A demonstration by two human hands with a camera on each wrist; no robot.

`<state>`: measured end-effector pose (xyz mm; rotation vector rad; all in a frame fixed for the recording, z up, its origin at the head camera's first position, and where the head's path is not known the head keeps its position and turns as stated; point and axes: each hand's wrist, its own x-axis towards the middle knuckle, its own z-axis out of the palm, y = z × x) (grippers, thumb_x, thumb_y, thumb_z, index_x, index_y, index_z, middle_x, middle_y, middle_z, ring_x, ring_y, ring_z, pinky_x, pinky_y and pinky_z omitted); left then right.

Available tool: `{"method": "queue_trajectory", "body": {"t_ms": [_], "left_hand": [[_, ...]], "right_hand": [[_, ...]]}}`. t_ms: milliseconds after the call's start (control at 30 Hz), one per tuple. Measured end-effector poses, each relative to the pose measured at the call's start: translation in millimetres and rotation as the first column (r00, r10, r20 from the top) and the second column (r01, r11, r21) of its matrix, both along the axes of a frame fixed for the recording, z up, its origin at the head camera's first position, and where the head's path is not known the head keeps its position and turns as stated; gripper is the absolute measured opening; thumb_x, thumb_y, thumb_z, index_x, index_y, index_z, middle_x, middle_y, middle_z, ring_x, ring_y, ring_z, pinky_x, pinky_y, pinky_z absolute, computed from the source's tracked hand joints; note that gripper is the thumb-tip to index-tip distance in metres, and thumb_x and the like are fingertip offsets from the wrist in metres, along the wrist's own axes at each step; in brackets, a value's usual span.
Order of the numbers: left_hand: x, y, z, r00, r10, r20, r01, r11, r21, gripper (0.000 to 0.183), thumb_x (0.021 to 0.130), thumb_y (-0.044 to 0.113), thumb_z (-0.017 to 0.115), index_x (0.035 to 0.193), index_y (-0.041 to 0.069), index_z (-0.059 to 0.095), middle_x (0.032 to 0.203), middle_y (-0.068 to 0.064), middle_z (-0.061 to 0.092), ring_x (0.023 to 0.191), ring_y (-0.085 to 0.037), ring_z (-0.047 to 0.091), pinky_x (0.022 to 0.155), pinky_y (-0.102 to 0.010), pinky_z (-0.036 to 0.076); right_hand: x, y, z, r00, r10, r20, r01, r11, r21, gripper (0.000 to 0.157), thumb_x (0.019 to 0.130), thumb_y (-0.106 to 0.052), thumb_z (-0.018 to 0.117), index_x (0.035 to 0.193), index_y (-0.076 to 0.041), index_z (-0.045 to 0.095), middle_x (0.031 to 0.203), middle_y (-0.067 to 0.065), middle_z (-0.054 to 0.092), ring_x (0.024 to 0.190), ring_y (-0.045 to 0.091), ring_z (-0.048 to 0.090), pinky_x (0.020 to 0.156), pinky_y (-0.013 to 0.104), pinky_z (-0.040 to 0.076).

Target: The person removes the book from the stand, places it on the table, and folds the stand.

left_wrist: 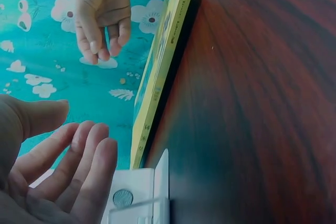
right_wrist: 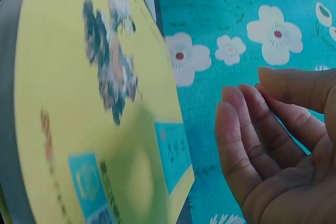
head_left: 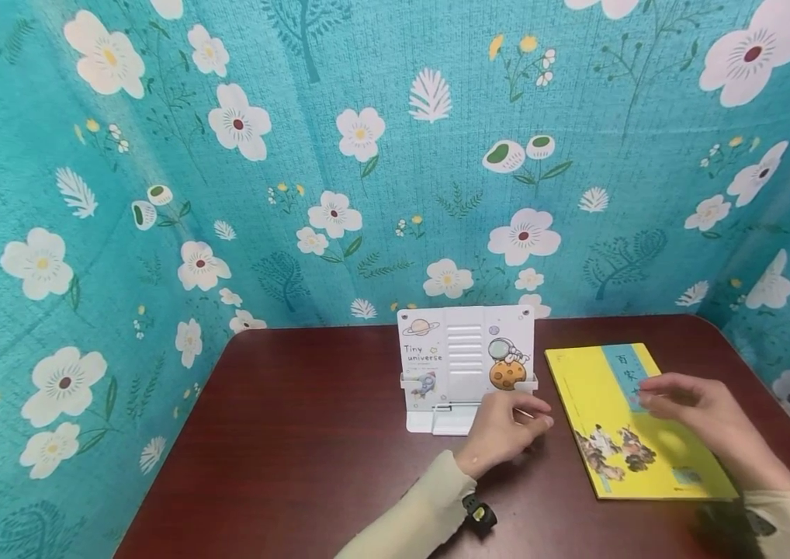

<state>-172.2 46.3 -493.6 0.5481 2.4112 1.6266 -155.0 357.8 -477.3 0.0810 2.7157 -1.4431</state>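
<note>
A white book stand (head_left: 466,349) printed with an astronaut, a planet and the words "Tiny universe" stands upright on the table. In front of its lower right corner is my left hand (head_left: 507,431), fingers loosely bent and nothing between them. To the right lies a yellow book (head_left: 618,435) with a blue title strip and painted figures on its closed cover. Above that cover hovers my right hand (head_left: 705,415), its fingers relaxed and holding nothing. The left wrist view shows the book's yellow spine (left_wrist: 160,82) and part of the stand (left_wrist: 134,182) beyond the left fingers.
The dark red wooden table (head_left: 297,435) has rounded far corners. Around it hangs a teal cloth (head_left: 381,186) with white flowers, close behind the stand. A black strap with a small device (head_left: 480,514) is on my left wrist.
</note>
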Motion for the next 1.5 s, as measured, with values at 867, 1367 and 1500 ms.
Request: {"method": "queue_trajectory", "body": {"t_ms": [867,1367,1500], "left_hand": [[-9.1,-50,11.4,0.985,0.125,-0.115,-0.107,0.983,0.149,0.018,0.091,0.009,0.079,0.107,0.003,0.080,0.097,-0.008,0.082,0.080,0.000,0.073,0.077,-0.017,0.060],[-23.6,-82,30.3,0.952,0.266,-0.150,-0.229,0.947,0.224,0.019,0.090,0.008,0.080,0.107,0.000,0.079,0.096,-0.014,0.081,0.086,-0.020,0.078,0.075,-0.019,0.061],[-25.8,-90,30.1,0.943,0.296,-0.151,-0.255,0.936,0.243,0.020,0.090,0.009,0.080,0.108,0.000,0.079,0.096,-0.013,0.081,0.085,-0.016,0.078,0.076,-0.019,0.061]], "right_hand": [[-13.0,-49,13.8,0.994,0.101,-0.038,-0.099,0.994,0.050,0.043,0.099,-0.028,0.073,0.128,0.002,0.068,0.107,0.004,0.079,0.086,0.004,0.074,0.076,0.023,0.060],[-21.6,-74,23.6,0.990,0.104,-0.096,-0.102,0.994,0.024,0.040,0.097,-0.027,0.076,0.124,0.002,0.070,0.105,0.005,0.078,0.086,0.009,0.076,0.077,0.024,0.061],[-22.3,-79,21.4,0.989,0.110,-0.094,-0.110,0.994,0.009,0.038,0.097,-0.024,0.075,0.123,0.003,0.070,0.105,0.008,0.078,0.084,0.006,0.075,0.075,0.025,0.061]]}}
